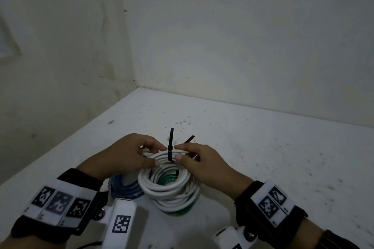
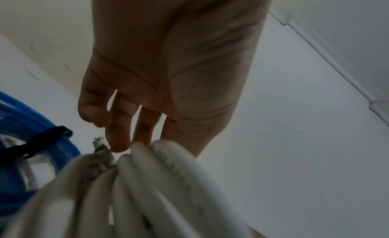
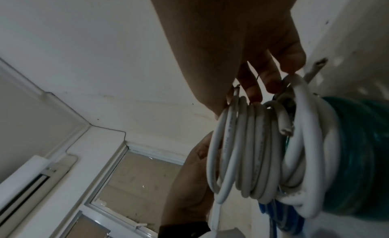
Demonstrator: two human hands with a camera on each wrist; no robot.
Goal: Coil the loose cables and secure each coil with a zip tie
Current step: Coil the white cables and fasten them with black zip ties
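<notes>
A white cable coil (image 1: 166,184) rests on top of a green coil (image 1: 178,211) on the table. A black zip tie (image 1: 170,147) wraps the white coil's far side, its tail pointing up. A second black tail (image 1: 189,139) juts out behind my right index finger. My left hand (image 1: 159,155) pinches the white strands just left of the tie. On the other side of it my right hand (image 1: 178,152) pinches the same strands. The left wrist view shows my fingers (image 2: 118,142) on the white coil (image 2: 147,183). In the right wrist view, fingers (image 3: 254,92) touch the white coil (image 3: 252,150).
A blue coil (image 1: 125,188) bound with a black zip tie (image 2: 42,140) lies against the white coil's left side. The speckled white table (image 1: 263,147) fits into a wall corner, with walls at the left and back.
</notes>
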